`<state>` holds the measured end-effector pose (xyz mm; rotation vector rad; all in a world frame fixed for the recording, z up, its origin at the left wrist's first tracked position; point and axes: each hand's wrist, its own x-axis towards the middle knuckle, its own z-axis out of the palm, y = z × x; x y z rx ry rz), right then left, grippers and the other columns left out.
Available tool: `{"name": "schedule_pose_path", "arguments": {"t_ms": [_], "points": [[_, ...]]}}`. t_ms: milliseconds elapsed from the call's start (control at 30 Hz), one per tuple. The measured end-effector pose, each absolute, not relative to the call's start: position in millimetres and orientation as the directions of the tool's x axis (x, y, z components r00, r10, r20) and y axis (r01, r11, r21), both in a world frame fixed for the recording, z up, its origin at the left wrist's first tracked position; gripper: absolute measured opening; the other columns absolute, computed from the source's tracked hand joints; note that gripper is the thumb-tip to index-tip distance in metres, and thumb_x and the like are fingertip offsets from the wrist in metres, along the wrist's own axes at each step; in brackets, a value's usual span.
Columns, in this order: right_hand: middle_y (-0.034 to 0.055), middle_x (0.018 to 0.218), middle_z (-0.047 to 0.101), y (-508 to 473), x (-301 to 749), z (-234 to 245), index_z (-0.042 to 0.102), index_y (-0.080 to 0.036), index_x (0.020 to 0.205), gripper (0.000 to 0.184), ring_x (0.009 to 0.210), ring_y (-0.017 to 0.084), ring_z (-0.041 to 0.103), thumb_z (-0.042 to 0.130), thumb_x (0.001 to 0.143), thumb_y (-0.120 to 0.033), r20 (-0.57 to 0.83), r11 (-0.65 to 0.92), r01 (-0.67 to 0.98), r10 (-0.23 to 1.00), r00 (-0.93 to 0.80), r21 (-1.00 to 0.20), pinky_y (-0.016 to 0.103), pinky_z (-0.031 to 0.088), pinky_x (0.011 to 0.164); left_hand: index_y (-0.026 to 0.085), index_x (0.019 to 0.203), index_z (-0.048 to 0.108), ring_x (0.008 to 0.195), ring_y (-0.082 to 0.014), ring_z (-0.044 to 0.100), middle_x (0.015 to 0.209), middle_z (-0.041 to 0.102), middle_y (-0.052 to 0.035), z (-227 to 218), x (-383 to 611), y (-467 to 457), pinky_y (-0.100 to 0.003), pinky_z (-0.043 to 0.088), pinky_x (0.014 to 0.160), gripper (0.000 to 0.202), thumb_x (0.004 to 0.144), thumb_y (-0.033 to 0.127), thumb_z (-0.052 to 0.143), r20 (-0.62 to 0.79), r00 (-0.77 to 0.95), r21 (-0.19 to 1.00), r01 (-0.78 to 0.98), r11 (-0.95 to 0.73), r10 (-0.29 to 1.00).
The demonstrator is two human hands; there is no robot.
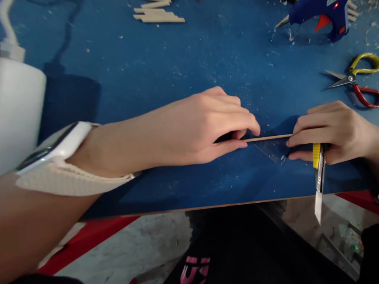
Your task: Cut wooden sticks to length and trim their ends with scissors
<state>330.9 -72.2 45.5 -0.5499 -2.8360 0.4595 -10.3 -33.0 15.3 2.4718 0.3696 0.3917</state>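
A thin wooden stick [268, 138] runs between my two hands, close above the blue tabletop. My left hand [216, 126], with a watch on its wrist, pinches the stick's left part between thumb and fingers. At the stick's right end are the fingers of my right hand [331, 126]; whether they grip it or only touch it I cannot tell. That same hand is closed around a yellow utility knife [317, 156], whose bare blade points down past the table edge. Under the stick lies a clear plastic piece with a slanted edge [268, 152], partly hidden by my right hand.
Scissors [351, 79] with yellow and red handles lie open at the right. Behind them is a blue glue gun [321, 17] with a lit red light. Cut wooden sticks [158, 16] lie at the back. A white box-shaped object [20, 106] with a cable stands at the left.
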Motion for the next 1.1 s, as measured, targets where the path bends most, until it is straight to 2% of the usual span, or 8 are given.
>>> {"name": "schedule_pose_path", "arguments": {"t_ms": [100, 233, 500, 667, 833, 933, 1100], "points": [[0.0019, 0.099, 0.081, -71, 333, 44, 0.082, -0.026, 0.129, 0.016, 0.069, 0.016, 0.064, 0.074, 0.118, -0.032, 0.153, 0.881, 0.306, 0.38, -0.912, -0.36, 0.037, 0.045, 0.064, 0.029, 0.125, 0.088, 0.098, -0.0247, 0.078, 0.107, 0.084, -0.0023, 16, -11, -32, -0.045, 0.054, 0.104, 0.034, 0.124, 0.025, 0.055, 0.198, 0.918, 0.603, 0.161, -0.781, 0.343], [0.0018, 0.098, 0.081, -70, 335, 42, 0.085, -0.028, 0.123, 0.013, 0.066, 0.016, 0.063, 0.075, 0.117, -0.034, 0.123, 0.876, 0.324, 0.388, -0.913, -0.356, 0.037, 0.043, 0.063, 0.033, 0.109, 0.091, 0.097, -0.0255, 0.078, 0.108, 0.083, -0.0022, 15, -10, -35, -0.044, 0.054, 0.105, 0.032, 0.121, 0.032, 0.061, 0.161, 0.887, 0.646, 0.237, -0.725, 0.433], [0.0003, 0.094, 0.08, -68, 336, 37, 0.086, -0.029, 0.119, 0.014, 0.063, 0.013, 0.059, 0.078, 0.115, -0.04, 0.187, 0.875, 0.296, 0.388, -0.903, -0.383, 0.033, 0.043, 0.06, 0.023, 0.108, 0.091, 0.11, -0.026, 0.076, 0.114, 0.086, -0.005, 29, -5, -45, -0.04, 0.052, 0.112, 0.032, 0.119, 0.029, 0.062, 0.004, 0.835, 0.659, 0.412, -0.63, 0.551], [0.0003, 0.094, 0.08, -68, 335, 39, 0.088, -0.03, 0.115, 0.012, 0.063, 0.014, 0.06, 0.081, 0.113, -0.04, 0.188, 0.863, 0.303, 0.403, -0.896, -0.405, 0.034, 0.043, 0.06, 0.023, 0.107, 0.091, 0.104, -0.0242, 0.076, 0.111, 0.086, -0.0043, 24, -4, -45, -0.041, 0.054, 0.11, 0.033, 0.116, 0.027, 0.06, 0.049, 0.833, 0.664, 0.385, -0.641, 0.551], [0.0, 0.094, 0.08, -68, 335, 39, 0.086, -0.029, 0.111, 0.01, 0.062, 0.013, 0.059, 0.081, 0.113, -0.038, 0.186, 0.861, 0.304, 0.404, -0.896, -0.407, 0.035, 0.043, 0.06, 0.023, 0.095, 0.086, 0.091, -0.0222, 0.076, 0.098, 0.083, -0.0025, 23, -2, -45, -0.039, 0.054, 0.098, 0.033, 0.113, 0.024, 0.059, 0.114, 0.831, 0.633, 0.362, -0.684, 0.545], [0.0, 0.094, 0.08, -68, 335, 39, 0.086, -0.028, 0.112, 0.01, 0.061, 0.013, 0.058, 0.082, 0.113, -0.037, 0.189, 0.862, 0.299, 0.4, -0.897, -0.409, 0.035, 0.043, 0.059, 0.023, 0.087, 0.081, 0.087, -0.0219, 0.076, 0.092, 0.08, -0.0013, 25, -1, -47, -0.038, 0.053, 0.094, 0.031, 0.11, 0.022, 0.06, 0.106, 0.828, 0.618, 0.378, -0.689, 0.55], [0.0004, 0.094, 0.08, -68, 335, 38, 0.086, -0.028, 0.113, 0.01, 0.062, 0.014, 0.058, 0.083, 0.112, -0.038, 0.198, 0.861, 0.295, 0.401, -0.894, -0.414, 0.036, 0.043, 0.059, 0.025, 0.084, 0.077, 0.087, -0.0219, 0.075, 0.091, 0.078, 0.0005, 25, 1, -47, -0.038, 0.052, 0.096, 0.026, 0.107, 0.021, 0.065, 0.078, 0.825, 0.62, 0.4, -0.675, 0.56]]}}
